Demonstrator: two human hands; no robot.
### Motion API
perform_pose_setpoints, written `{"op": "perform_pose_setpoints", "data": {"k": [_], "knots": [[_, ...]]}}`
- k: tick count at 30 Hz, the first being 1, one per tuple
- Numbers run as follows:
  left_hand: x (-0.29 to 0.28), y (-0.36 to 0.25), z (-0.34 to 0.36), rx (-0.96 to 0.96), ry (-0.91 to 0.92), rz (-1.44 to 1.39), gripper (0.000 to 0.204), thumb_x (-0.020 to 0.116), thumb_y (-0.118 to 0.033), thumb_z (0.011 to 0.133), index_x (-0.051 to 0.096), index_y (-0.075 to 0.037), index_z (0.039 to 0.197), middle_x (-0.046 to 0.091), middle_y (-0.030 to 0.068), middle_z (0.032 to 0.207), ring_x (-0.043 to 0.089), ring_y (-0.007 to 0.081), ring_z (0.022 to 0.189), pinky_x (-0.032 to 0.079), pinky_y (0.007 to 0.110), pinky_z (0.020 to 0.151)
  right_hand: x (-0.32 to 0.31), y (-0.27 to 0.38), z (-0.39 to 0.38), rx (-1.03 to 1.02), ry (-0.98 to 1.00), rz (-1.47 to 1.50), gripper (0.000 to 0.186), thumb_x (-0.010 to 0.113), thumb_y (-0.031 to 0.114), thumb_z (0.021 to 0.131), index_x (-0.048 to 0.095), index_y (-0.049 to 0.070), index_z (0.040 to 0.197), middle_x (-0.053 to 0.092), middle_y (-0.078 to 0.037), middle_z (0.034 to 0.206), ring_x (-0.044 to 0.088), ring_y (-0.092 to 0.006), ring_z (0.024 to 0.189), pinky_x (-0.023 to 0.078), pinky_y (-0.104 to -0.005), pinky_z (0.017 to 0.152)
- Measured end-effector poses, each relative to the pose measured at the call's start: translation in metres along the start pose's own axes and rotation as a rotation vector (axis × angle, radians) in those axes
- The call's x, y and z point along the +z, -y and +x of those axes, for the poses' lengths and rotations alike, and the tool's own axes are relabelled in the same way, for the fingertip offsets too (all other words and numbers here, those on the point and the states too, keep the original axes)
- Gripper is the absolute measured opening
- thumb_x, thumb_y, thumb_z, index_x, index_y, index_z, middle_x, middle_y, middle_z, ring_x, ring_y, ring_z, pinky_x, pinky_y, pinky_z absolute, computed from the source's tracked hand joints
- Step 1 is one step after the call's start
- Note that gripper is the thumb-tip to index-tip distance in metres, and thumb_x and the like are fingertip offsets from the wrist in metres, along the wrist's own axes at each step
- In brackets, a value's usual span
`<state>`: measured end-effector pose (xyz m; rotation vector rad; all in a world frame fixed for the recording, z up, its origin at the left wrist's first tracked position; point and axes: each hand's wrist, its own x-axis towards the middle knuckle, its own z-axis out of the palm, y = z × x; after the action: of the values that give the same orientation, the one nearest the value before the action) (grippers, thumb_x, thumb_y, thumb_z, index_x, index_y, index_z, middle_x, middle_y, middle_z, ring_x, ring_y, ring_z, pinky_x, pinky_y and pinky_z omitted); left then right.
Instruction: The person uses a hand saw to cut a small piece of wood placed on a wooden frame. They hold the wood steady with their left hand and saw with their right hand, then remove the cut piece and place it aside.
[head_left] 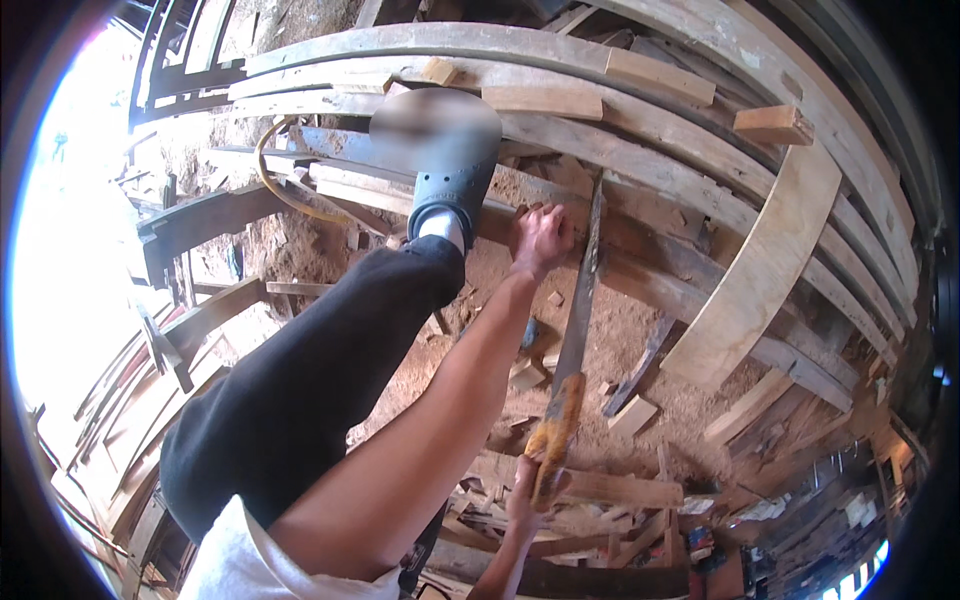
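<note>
Nearest the camera, the right hand (522, 497) is clamped around the worn yellow handle of a long hand saw (572, 350), fingers wrapped tight on the grip. From that handle the dark steel blade runs up and away, its far end lying across a long pale wooden plank (640, 250) just beside the left hand. Below the saw, the reddish sawdust-covered ground (620, 340) carries small wooden offcuts (632, 415) and scrap boards.

To the left, a leg in black trousers (300, 390) stretches forward, ending in a grey perforated rubber clog (450, 190) planted on the same plank. The left hand (541, 238) presses down on the plank right next to that clog, fingers bent and closed over the wood's edge.

Farther off, more long planks lie stacked side by side, with a broad pale curved board (765, 270) laid across them at right and short wooden blocks (772, 123) resting on top. A yellow hose (275, 180) loops at the far left.
</note>
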<state>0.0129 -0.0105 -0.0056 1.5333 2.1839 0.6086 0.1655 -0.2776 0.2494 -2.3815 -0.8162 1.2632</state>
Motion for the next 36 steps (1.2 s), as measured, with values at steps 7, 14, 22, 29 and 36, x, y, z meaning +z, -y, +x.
{"op": "perform_pose_setpoints", "data": {"k": [7, 14, 22, 29, 36], "knots": [[0.005, 0.007, 0.003, 0.048, -0.035, 0.014, 0.013, 0.060, -0.021, 0.081, 0.065, -0.011, 0.087, 0.068, 0.0112, 0.090, 0.064, 0.0333, 0.090, 0.048, 0.046, 0.085, -0.030, 0.063, -0.059, -0.252, -0.004, -0.213, 0.041, 0.072, 0.006, 0.082, 0.057, 0.003, 0.120, 0.050, -0.014, 0.096, 0.053, -0.0260, 0.080, 0.044, -0.0399, 0.068], [0.008, 0.006, 0.000, 0.026, -0.061, 0.024, 0.010, 0.059, -0.018, 0.081, 0.063, -0.010, 0.084, 0.067, 0.0112, 0.090, 0.065, 0.0334, 0.090, 0.048, 0.046, 0.086, -0.022, 0.054, -0.014, -0.146, 0.082, -0.235, 0.027, 0.069, 0.013, 0.086, 0.056, 0.001, 0.108, 0.047, -0.011, 0.099, 0.053, -0.0213, 0.086, 0.045, -0.0393, 0.077], [0.002, 0.007, 0.002, 0.073, -0.032, 0.015, 0.009, 0.060, -0.018, 0.081, 0.064, -0.011, 0.082, 0.068, 0.0094, 0.085, 0.065, 0.0304, 0.087, 0.048, 0.046, 0.083, -0.010, 0.049, -0.037, -0.169, 0.126, -0.228, 0.033, 0.069, 0.017, 0.087, 0.048, -0.003, 0.102, 0.047, -0.015, 0.099, 0.052, -0.0236, 0.088, 0.045, -0.0403, 0.077], [0.003, 0.002, 0.003, 0.024, -0.029, -0.024, 0.010, 0.059, -0.017, 0.081, 0.062, -0.008, 0.080, 0.067, 0.0114, 0.083, 0.064, 0.0312, 0.087, 0.048, 0.045, 0.084, -0.014, 0.034, -0.043, -0.172, 0.153, -0.212, 0.033, 0.068, 0.012, 0.087, 0.043, -0.001, 0.103, 0.048, -0.011, 0.096, 0.051, -0.0201, 0.086, 0.045, -0.0378, 0.076], [0.004, 0.006, 0.002, 0.088, -0.060, -0.047, 0.008, 0.059, -0.015, 0.078, 0.061, -0.008, 0.079, 0.067, 0.0135, 0.082, 0.064, 0.0347, 0.084, 0.049, 0.046, 0.080, -0.018, 0.045, -0.048, -0.153, -0.016, -0.130, 0.029, 0.070, 0.009, 0.085, 0.049, 0.001, 0.103, 0.050, -0.010, 0.094, 0.055, -0.0210, 0.089, 0.047, -0.0388, 0.078]]}}
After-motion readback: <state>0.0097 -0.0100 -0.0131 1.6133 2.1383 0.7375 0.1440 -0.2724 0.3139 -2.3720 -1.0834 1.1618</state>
